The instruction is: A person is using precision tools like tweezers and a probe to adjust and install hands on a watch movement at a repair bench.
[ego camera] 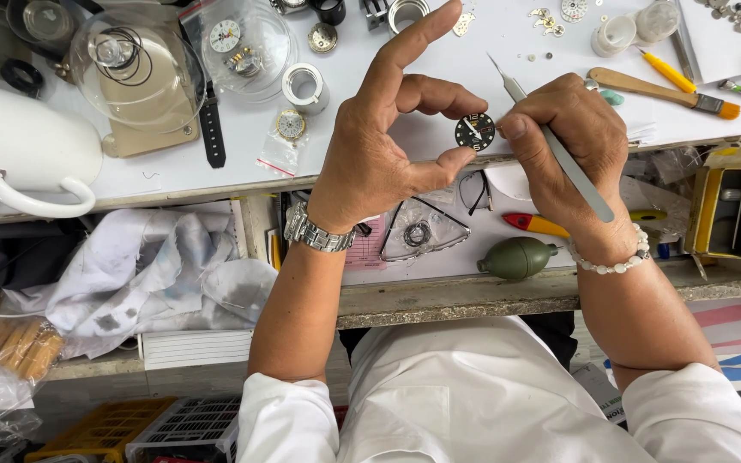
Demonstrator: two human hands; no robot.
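Note:
A small round black watch dial (475, 131) with light hands is pinched between the thumb and middle finger of my left hand (388, 141); its index finger points up and away. My right hand (572, 141) holds slim metal tweezers (559, 150) slanted across the fingers, and its thumb rests against the right edge of the dial. A metal wristwatch (316, 233) is on my left wrist and a white bead bracelet (617, 260) on my right. Both hands hover over the front edge of the white workbench (242, 167).
Clear dust domes (246, 43) cover watch parts at the back left, beside a white mug (19, 146) and a black strap (212, 129). A brush (658, 88), a yellow-handled tool (669, 72) and tiny loose parts lie at the back right. An olive blower bulb (518, 257) and a red-and-yellow tool (535, 225) sit in the drawer below.

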